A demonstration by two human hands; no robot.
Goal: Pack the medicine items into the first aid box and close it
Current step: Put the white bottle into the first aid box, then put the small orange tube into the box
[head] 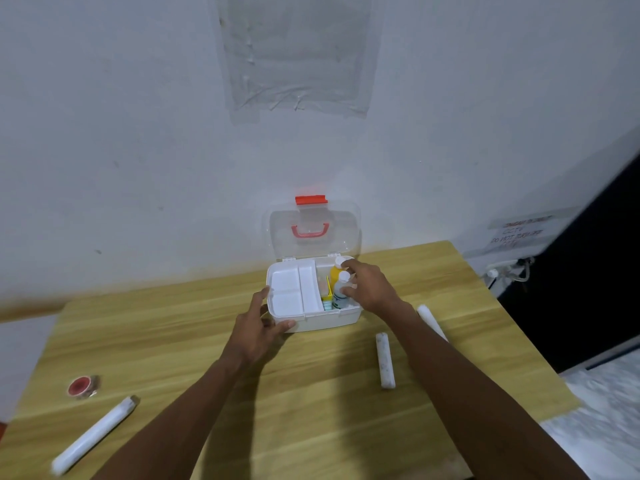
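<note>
So the packing is partly done, as I judge it. The first aid box [313, 318] sits near the far edge of the wooden table [194, 358], its clear lid [313, 233] standing upright against the wall with the red latch [311, 199] at the top. A white divided tray [294, 292] fills the left part of the box and looks empty; the open right part already holds a yellow bottle [335, 276], a small white-capped bottle [341, 294] and some flat packets [325, 296] wedged beside the tray, too small to identify. The right hand [370, 287] is at this compartment with its fingers curled around the small bottle, apparently seating it next to the yellow one; whether the bottle already rests on the box floor I cannot tell. The left hand [263, 323] is spread against the box's front left corner, thumb on the front wall and fingers at the rim, steadying it and holding nothing else. Still outside the box are a white roll [385, 360] lying just in front of it, a second white roll [431, 322] partly hidden behind the right forearm, a longer white roll [93, 434] at the near left, and a red tape spool [82, 386] close to that one. By my reckoning these four remain to be packed, and then the lid has to come down and the latch be fastened.
</note>
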